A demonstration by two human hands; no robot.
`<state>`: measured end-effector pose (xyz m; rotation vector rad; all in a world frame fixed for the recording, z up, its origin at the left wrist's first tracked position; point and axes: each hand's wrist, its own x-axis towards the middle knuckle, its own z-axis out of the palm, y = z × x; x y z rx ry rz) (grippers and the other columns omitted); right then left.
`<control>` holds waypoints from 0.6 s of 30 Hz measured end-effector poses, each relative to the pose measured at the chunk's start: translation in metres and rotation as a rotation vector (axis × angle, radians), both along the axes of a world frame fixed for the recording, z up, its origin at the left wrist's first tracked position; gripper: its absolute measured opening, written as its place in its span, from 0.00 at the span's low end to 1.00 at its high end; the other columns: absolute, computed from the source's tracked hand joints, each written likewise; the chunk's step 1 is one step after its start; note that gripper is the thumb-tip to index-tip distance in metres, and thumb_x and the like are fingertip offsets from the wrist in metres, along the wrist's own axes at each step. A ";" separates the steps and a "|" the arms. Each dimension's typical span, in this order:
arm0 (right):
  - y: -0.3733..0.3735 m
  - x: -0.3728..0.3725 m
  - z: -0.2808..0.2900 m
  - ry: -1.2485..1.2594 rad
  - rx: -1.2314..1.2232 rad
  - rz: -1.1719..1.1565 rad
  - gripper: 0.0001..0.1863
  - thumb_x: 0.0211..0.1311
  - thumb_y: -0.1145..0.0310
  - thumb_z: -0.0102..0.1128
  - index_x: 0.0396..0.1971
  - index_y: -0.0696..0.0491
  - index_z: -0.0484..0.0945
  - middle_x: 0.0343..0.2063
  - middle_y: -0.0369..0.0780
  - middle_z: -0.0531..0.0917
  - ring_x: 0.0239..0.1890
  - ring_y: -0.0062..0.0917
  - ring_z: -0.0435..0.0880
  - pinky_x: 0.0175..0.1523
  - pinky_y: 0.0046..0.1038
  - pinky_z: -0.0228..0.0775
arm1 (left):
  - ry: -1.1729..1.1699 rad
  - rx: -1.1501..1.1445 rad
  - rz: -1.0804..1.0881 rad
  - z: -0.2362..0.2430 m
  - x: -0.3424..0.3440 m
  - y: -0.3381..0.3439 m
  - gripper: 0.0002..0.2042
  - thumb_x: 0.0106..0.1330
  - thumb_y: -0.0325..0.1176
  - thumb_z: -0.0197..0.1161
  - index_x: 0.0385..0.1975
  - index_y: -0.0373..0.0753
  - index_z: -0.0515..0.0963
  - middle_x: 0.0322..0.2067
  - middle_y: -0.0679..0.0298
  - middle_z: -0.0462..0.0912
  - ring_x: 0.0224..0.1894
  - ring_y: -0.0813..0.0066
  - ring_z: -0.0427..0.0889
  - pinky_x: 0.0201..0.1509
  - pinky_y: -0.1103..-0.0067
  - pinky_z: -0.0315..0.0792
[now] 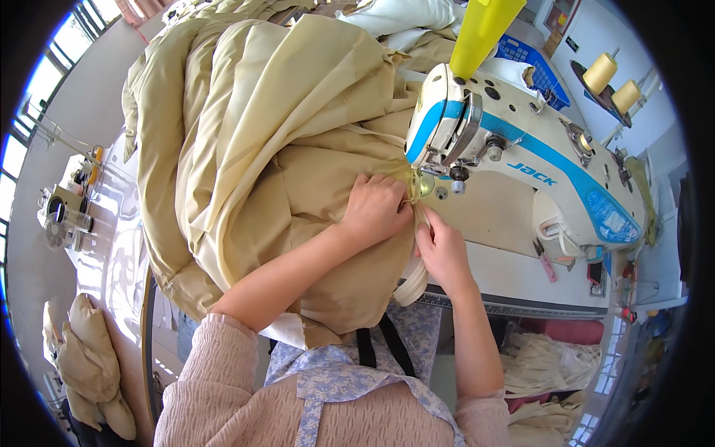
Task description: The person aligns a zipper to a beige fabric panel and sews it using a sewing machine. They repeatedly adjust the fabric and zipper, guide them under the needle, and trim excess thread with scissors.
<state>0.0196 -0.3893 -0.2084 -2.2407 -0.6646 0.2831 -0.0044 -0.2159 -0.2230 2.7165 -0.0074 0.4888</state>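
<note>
Beige padded fabric [335,175] spreads left of the sewing machine [514,130], reaching beneath it. Just beside the machine, the left hand [377,204] rests on the fabric, grip unclear; the right hand [445,252] pinches a pale strip [411,287]. Pink-handled snips [547,267] lie on the machine's near side.

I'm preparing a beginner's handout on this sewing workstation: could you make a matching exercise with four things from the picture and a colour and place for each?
Things:
1. Thread cones
2. Plastic crate
3. Thread snips
4. Puffy fabric

Colours and places:
A. Pink-handled, lying on the white table
B. Tan, bunched to the left of the sewing machine
C. Pale yellow, at the picture's upper right
D. Blue, behind the sewing machine

Right pairs: 1-C, 2-D, 3-A, 4-B
</note>
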 end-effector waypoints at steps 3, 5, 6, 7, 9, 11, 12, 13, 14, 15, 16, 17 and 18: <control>0.001 -0.012 -0.004 -0.272 -0.133 -0.008 0.23 0.68 0.66 0.52 0.61 0.55 0.75 0.16 0.43 0.81 0.20 0.38 0.83 0.32 0.40 0.75 | -0.103 0.085 -0.010 -0.006 -0.001 0.000 0.07 0.57 0.36 0.64 0.27 0.40 0.79 0.29 0.62 0.82 0.37 0.64 0.80 0.44 0.68 0.69; 0.002 -0.019 -0.009 -0.386 -0.216 0.006 0.24 0.66 0.66 0.55 0.61 0.56 0.74 0.14 0.43 0.80 0.18 0.37 0.82 0.28 0.40 0.74 | -0.145 0.122 -0.015 -0.009 -0.002 -0.001 0.06 0.57 0.35 0.64 0.28 0.40 0.78 0.29 0.62 0.81 0.37 0.63 0.80 0.44 0.68 0.69; 0.002 -0.021 -0.011 -0.402 -0.250 0.024 0.25 0.65 0.67 0.56 0.61 0.57 0.74 0.13 0.42 0.80 0.16 0.37 0.81 0.26 0.39 0.73 | -0.190 0.137 -0.031 -0.010 -0.002 -0.001 0.06 0.57 0.34 0.64 0.28 0.41 0.78 0.29 0.62 0.81 0.37 0.63 0.80 0.44 0.68 0.70; 0.003 -0.023 -0.013 -0.416 -0.289 0.041 0.25 0.64 0.67 0.57 0.61 0.58 0.74 0.12 0.42 0.79 0.15 0.37 0.80 0.24 0.39 0.72 | -0.170 0.115 -0.027 -0.011 -0.002 -0.001 0.05 0.57 0.34 0.64 0.29 0.41 0.78 0.29 0.62 0.80 0.37 0.63 0.80 0.44 0.68 0.70; 0.004 -0.024 -0.017 -0.460 -0.288 0.052 0.26 0.63 0.67 0.58 0.61 0.59 0.75 0.11 0.41 0.78 0.13 0.36 0.79 0.22 0.37 0.70 | -0.165 0.064 -0.037 -0.012 -0.001 0.000 0.05 0.58 0.33 0.64 0.30 0.41 0.77 0.29 0.62 0.80 0.37 0.63 0.79 0.44 0.67 0.70; 0.004 -0.024 -0.019 -0.483 -0.288 0.058 0.26 0.62 0.68 0.58 0.60 0.60 0.75 0.10 0.40 0.77 0.12 0.35 0.78 0.21 0.37 0.69 | -0.168 0.048 -0.044 -0.013 -0.001 0.000 0.05 0.58 0.32 0.64 0.30 0.41 0.76 0.29 0.62 0.79 0.37 0.62 0.79 0.45 0.67 0.69; 0.004 -0.024 -0.020 -0.485 -0.286 0.059 0.26 0.62 0.68 0.58 0.60 0.60 0.75 0.10 0.40 0.77 0.12 0.35 0.78 0.21 0.37 0.69 | -0.135 0.039 -0.041 -0.013 -0.001 0.001 0.05 0.58 0.32 0.64 0.30 0.41 0.76 0.29 0.62 0.79 0.37 0.62 0.79 0.45 0.66 0.69; 0.004 -0.024 -0.020 -0.489 -0.294 0.062 0.26 0.61 0.68 0.59 0.60 0.60 0.75 0.10 0.40 0.77 0.12 0.35 0.78 0.20 0.37 0.69 | -0.178 0.080 -0.042 -0.013 -0.002 0.001 0.05 0.58 0.32 0.64 0.30 0.41 0.75 0.29 0.62 0.79 0.37 0.61 0.78 0.45 0.66 0.69; 0.004 -0.024 -0.021 -0.495 -0.283 0.061 0.26 0.61 0.68 0.59 0.60 0.60 0.75 0.10 0.40 0.77 0.11 0.34 0.78 0.20 0.36 0.69 | -0.194 0.121 -0.041 -0.013 -0.003 0.001 0.05 0.58 0.32 0.64 0.30 0.41 0.75 0.29 0.62 0.79 0.37 0.61 0.78 0.45 0.66 0.69; 0.004 -0.024 -0.021 -0.503 -0.280 0.062 0.26 0.61 0.68 0.59 0.60 0.60 0.75 0.10 0.40 0.77 0.11 0.34 0.78 0.20 0.36 0.69 | -0.232 0.158 -0.045 -0.013 -0.003 0.001 0.06 0.58 0.32 0.64 0.30 0.41 0.75 0.29 0.62 0.79 0.37 0.61 0.78 0.45 0.66 0.69; 0.004 -0.024 -0.022 -0.513 -0.283 0.063 0.26 0.61 0.68 0.59 0.60 0.60 0.75 0.09 0.40 0.77 0.11 0.34 0.78 0.20 0.36 0.69 | -0.184 0.181 -0.050 -0.013 -0.002 0.001 0.06 0.58 0.33 0.64 0.30 0.40 0.75 0.30 0.61 0.79 0.37 0.61 0.78 0.45 0.66 0.68; 0.004 -0.024 -0.023 -0.517 -0.288 0.064 0.27 0.60 0.68 0.59 0.60 0.60 0.75 0.09 0.40 0.77 0.11 0.34 0.78 0.20 0.36 0.69 | -0.157 0.199 -0.060 -0.012 -0.001 0.001 0.06 0.58 0.33 0.64 0.29 0.40 0.75 0.30 0.61 0.79 0.38 0.61 0.77 0.45 0.67 0.68; 0.004 -0.023 -0.024 -0.524 -0.298 0.066 0.27 0.60 0.68 0.60 0.60 0.60 0.75 0.09 0.40 0.76 0.11 0.34 0.78 0.20 0.36 0.69 | -0.161 0.218 -0.076 -0.011 0.001 0.001 0.06 0.58 0.33 0.63 0.29 0.39 0.75 0.31 0.60 0.80 0.38 0.61 0.77 0.45 0.67 0.68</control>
